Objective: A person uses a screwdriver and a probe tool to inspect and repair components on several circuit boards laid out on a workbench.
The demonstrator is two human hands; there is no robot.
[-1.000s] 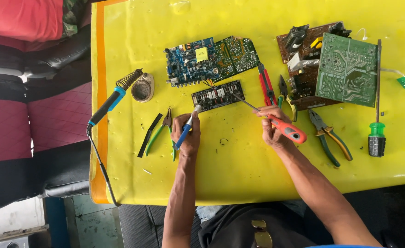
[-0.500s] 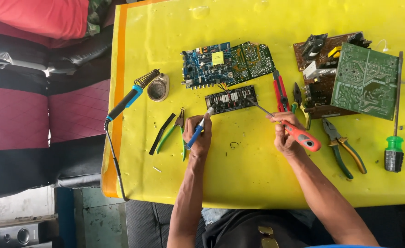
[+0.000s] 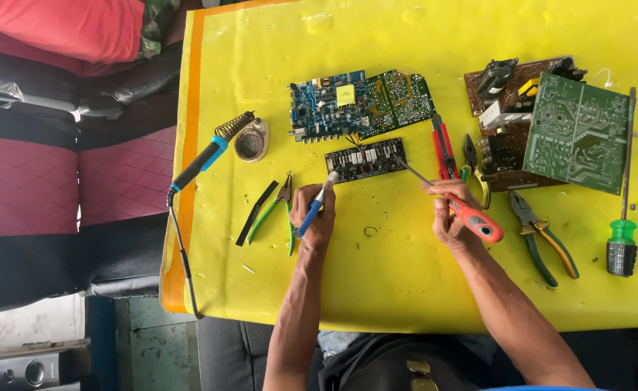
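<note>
**Two tools close on the small board**

On the yellow desk (image 3: 406, 282), the small dark circuit board (image 3: 366, 161) lies at frame centre. The right hand (image 3: 451, 217) grips a red-handled screwdriver (image 3: 471, 217), its tip still touching the board. The left hand (image 3: 315, 217) holds a blue-handled tool (image 3: 316, 206), now nearer.

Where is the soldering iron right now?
In the head view, the soldering iron lies at the table's left edge beside a round tin, left of both hands.
</note>
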